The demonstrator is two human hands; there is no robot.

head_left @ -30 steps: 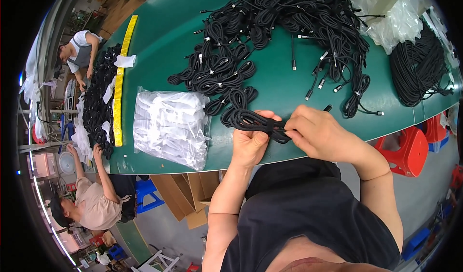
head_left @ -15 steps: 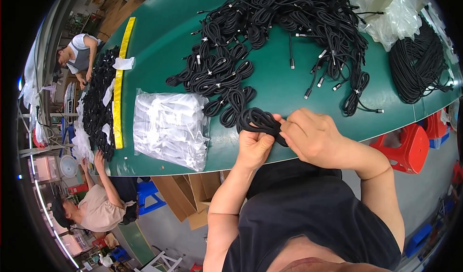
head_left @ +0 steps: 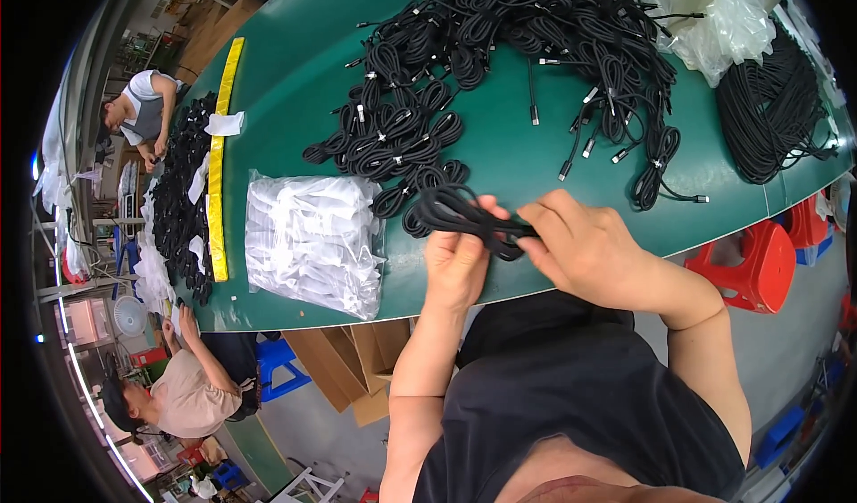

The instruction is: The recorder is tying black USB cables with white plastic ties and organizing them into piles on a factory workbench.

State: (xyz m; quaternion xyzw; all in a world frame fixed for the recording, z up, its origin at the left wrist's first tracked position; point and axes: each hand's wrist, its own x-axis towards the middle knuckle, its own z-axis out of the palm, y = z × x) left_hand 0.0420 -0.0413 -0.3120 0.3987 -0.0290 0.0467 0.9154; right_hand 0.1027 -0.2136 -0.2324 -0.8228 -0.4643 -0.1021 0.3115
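Note:
A coiled black cable (head_left: 455, 213) is held over the near edge of the green table (head_left: 295, 83). My left hand (head_left: 457, 266) grips the coil from below, thumb up against it. My right hand (head_left: 585, 249) pinches the coil's right end between fingers and thumb. Just beyond the hands lies a group of bundled black cables (head_left: 393, 137) with light ties. Farther back a large loose heap of black cables (head_left: 553, 30) with silver plugs spreads across the table.
A clear plastic bag of white pieces (head_left: 312, 240) lies left of my hands. A yellow strip (head_left: 219, 146) runs along the table's left side beside more black cables (head_left: 178, 191). Another cable pile (head_left: 772, 110) and clear plastic (head_left: 723, 21) sit at right. Two people work at left. Red stools (head_left: 759, 262) stand below.
Both hands lifted the coil a little and shifted it leftward; the right hand slid along to the coil's right end.

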